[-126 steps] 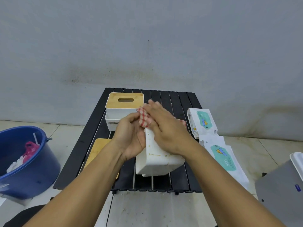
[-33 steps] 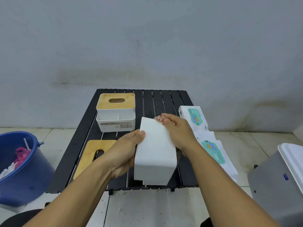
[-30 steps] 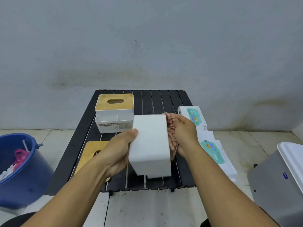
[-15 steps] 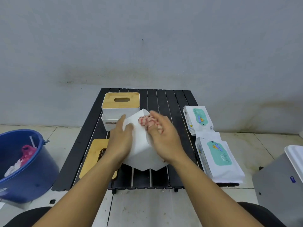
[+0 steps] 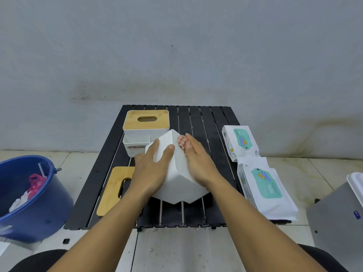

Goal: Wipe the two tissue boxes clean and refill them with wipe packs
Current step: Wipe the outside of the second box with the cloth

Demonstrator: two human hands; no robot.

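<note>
Two hands, fingers flat: L hand (image 5: 151,171) braces tissue box (image 5: 177,179), R hand (image 5: 198,163) presses cloth (image 5: 181,143). Prob. light, slick; grip edges.

The tilted box (image 5: 177,186) is smooth matt plastic (its loose lid (image 5: 112,193) pale wood), the rag (image 5: 181,143) cloth.

Readable text: two items, one cut off.
"TISSUE HO" is read on the grey label strip (image 5: 137,147) on the front of the lidded tissue box (image 5: 146,132); the rest is hidden by the tilted white box (image 5: 176,173). "WIPES" is printed along the teal label of the near wipe pack (image 5: 269,191). Print on the far wipe pack (image 5: 240,143) and the blue mark on the grey case (image 5: 337,222) cannot be made out.
</note>
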